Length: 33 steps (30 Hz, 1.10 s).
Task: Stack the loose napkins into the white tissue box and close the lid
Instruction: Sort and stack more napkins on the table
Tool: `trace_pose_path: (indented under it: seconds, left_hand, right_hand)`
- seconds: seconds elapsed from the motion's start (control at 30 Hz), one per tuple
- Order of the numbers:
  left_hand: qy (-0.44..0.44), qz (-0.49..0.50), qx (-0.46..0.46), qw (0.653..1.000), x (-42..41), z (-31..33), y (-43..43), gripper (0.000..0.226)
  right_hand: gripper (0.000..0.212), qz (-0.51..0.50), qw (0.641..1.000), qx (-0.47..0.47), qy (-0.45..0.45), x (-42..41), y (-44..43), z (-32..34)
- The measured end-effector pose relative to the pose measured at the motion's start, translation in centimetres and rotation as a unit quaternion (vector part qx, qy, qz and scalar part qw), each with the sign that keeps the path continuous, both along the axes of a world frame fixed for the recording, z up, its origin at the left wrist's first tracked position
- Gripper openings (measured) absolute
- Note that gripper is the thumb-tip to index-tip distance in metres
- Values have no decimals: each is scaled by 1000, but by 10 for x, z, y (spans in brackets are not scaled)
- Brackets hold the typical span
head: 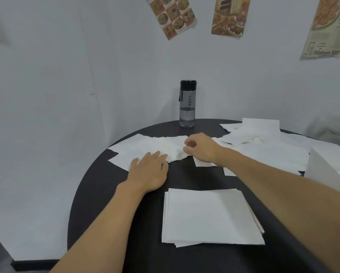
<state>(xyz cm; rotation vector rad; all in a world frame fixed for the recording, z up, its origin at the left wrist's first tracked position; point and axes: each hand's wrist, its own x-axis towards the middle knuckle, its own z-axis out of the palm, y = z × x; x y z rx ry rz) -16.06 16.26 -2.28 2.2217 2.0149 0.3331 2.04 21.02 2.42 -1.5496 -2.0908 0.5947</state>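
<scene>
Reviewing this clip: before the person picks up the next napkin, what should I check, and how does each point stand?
1. Left hand flat on the loose white paper napkins: ok.
2. Right hand gripping a napkin: cannot tell; its fingers are curled at an edge.
3. Squared stack of white napkins near the person, tidy: ok, few lower edges peeking out.
4. White tissue box located: cannot tell; a white sloped shape sits at the right edge.
5. Grey transparent water bottle upright, apart from napkins: ok.
</scene>
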Motion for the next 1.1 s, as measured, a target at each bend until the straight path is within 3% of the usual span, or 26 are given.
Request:
trace_pose_path:
  seconds: [0.1,0.33,0.57,0.7,0.87,1.1]
  left_hand:
    - [6,-4,7,1000,-2,0,1,50]
    - [2,-6,14,1000,-3,-3,4,49]
    - [-19,-1,3,1000,-3,-1,2,51]
    - [-72,11,36,997,-3,2,-1,50]
    - [-148,50,129,979,-3,8,-5,48]
    - [-300,84,239,920,-5,20,-8,52]
  right_hand:
    - [42,-25,999,-23,7,-13,23,-8]
    - [10,-36,996,1,77,-26,42,-14]
    - [25,-59,995,-7,86,-29,46,-15]
    - [10,-60,984,-13,170,-31,41,-6]
    - [12,-41,957,-5,287,-24,25,15]
    - [18,-45,922,11,384,1,-3,47]
